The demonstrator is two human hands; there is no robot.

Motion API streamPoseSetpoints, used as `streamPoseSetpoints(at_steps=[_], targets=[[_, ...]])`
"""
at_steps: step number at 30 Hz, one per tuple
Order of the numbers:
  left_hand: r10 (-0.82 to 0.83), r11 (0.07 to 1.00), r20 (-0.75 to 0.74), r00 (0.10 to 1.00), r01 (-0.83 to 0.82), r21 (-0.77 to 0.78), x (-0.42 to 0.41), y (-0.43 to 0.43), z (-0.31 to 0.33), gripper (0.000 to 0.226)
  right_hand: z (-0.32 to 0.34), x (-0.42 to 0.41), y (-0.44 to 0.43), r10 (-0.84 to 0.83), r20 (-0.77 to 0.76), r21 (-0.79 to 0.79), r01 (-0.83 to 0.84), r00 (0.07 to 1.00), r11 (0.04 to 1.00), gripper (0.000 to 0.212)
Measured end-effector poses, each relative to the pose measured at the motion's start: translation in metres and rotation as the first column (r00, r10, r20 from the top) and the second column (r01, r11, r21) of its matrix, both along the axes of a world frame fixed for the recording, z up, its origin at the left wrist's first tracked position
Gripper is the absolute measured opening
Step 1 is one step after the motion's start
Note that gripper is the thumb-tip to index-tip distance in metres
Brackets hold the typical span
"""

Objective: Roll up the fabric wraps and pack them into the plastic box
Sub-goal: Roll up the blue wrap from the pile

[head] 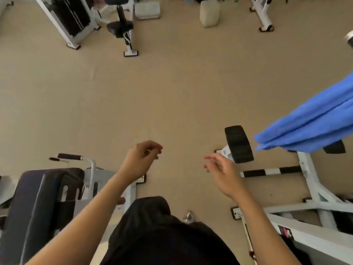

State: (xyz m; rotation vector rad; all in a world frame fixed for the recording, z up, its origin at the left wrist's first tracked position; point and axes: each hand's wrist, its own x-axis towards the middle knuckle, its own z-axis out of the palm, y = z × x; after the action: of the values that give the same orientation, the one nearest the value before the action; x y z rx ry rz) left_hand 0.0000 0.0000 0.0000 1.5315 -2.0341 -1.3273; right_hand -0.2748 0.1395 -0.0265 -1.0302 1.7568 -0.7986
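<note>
Over the beige floor [172, 92], just right of the padded bench [38, 197], left hand [142, 159] raised, fingers loosely curled toward the thumb, nothing held. Far beyond it, at the back of the room, a pale translucent container, possibly the plastic box [147, 10] of the task, though too blurred to be sure; well apart from both hands.

Further right, right hand [222, 173] also raised, fingers relaxed and half straight, likewise holding nothing. Just beside it, touching nothing, a black ribbed pad [238, 143] on a white machine frame [309, 178].

At the far right, blue fabric [309, 123] draped in long folds over the frame, lower edge hanging free; probably one of the wraps. Near the right hand, but not touched; well apart from the left.

Judged as the very start: fetching a wrap, no rolled wrap in view. Next move likely a reach to the right, a grip on the hanging edge, then a careful pull away from the frame, without snagging on the pad.
</note>
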Motion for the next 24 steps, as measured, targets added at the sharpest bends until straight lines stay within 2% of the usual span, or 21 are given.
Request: streamPoseSetpoints(at_steps=[3, 7, 11, 16, 18, 21, 24], targets=[[0.002, 1.000, 0.028, 1.000, -0.001, -0.020, -0.018, -0.028, -0.007, 0.020, 0.013, -0.006, -0.056, 0.009, 0.024, -0.122, -0.006, 1.000, 0.993, 0.022], [0.043, 0.999, 0.019, 0.999, -0.044, 0.021, -0.039, -0.074, -0.021, 0.021, 0.023, -0.017, -0.138, 0.016, 0.066, -0.164, -0.005, 0.998, 0.986, 0.025], [0.056, 0.996, 0.012, 0.998, -0.057, 0.072, -0.064, -0.162, -0.039, 0.021, 0.007, -0.048, -0.240, -0.016, 0.015, -0.095, 0.018, 1.000, 0.995, 0.031], [-0.056, 0.990, 0.033, 0.998, 0.051, 0.128, -0.105, -0.301, -0.039, 0.020, -0.011, -0.099, -0.345, 0.011, -0.150, 0.095, 0.003, 0.989, 0.996, 0.030], [-0.109, 0.988, 0.017, 0.994, 0.107, 0.114, -0.133, -0.362, -0.034, 0.020, -0.013, -0.119, -0.371, 0.000, -0.147, 0.176, 0.026, 0.989, 0.984, 0.029], [-0.140, 0.988, -0.035, 0.990, 0.142, 0.062, -0.188, -0.449, -0.021, 0.022, -0.016, -0.154, -0.405, -0.108, -0.134, 0.244, 0.139, 0.985, 0.960, 0.031], [-0.124, 0.990, -0.079, 0.989, 0.129, 0.060, -0.252, -0.530, -0.014, 0.022, -0.019, -0.196, -0.454, -0.229, -0.111, 0.244, 0.250, 0.967, 0.937, 0.030]])
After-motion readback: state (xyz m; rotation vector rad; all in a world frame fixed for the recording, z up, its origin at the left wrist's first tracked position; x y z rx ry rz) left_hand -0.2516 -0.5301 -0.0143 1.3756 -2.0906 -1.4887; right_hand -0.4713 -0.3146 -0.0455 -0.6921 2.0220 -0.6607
